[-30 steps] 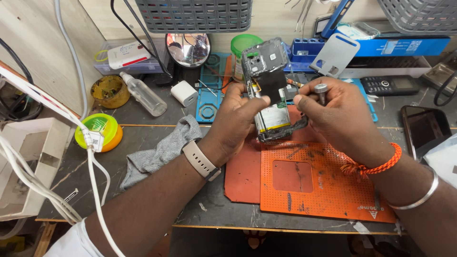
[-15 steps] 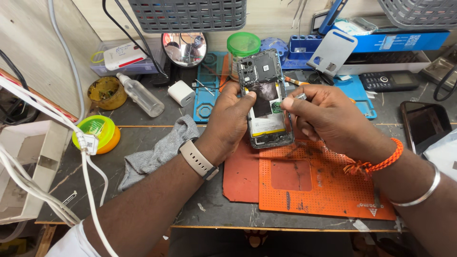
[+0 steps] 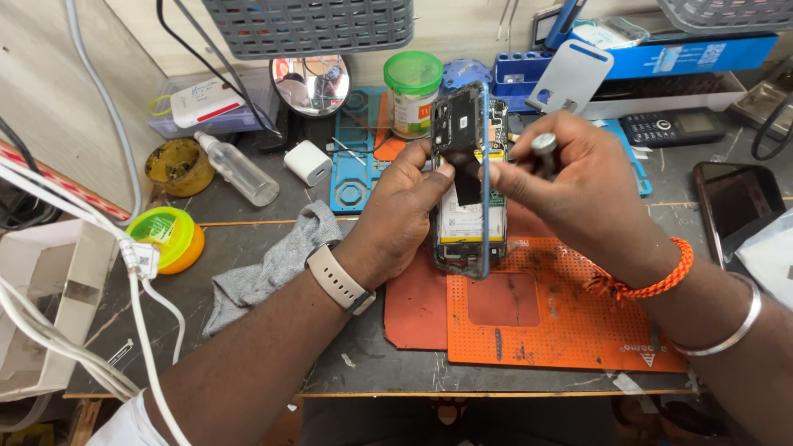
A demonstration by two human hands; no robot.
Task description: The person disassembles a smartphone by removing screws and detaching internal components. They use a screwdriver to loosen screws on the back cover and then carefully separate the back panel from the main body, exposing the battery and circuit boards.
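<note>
At the near edge of the counter (image 3: 248, 347), an orange mat (image 3: 570, 322) lies under two forearms, the left wearing a pale watch (image 3: 337, 279), the right an orange cord band (image 3: 652, 277) and a metal bangle (image 3: 727, 326). Above the mat's far edge, the left hand (image 3: 396, 219) grips an opened phone (image 3: 464, 177) by its left side, holding it tilted upright with battery and circuit board exposed. The right hand (image 3: 578, 186) closes on a screwdriver (image 3: 543, 147) whose round metal cap shows above the fingers, while its thumb and forefinger pinch a dark strip (image 3: 467, 177) on the phone's inside. A grey cloth (image 3: 273, 264) lies just left of the left wrist, a green-and-yellow tub (image 3: 165, 239) further left. Beyond sit a white charger (image 3: 308, 162), a clear bottle (image 3: 235, 169), a blue tray (image 3: 355, 165), a green-lidded jar (image 3: 413, 95) and a round mirror (image 3: 310, 83).
</note>
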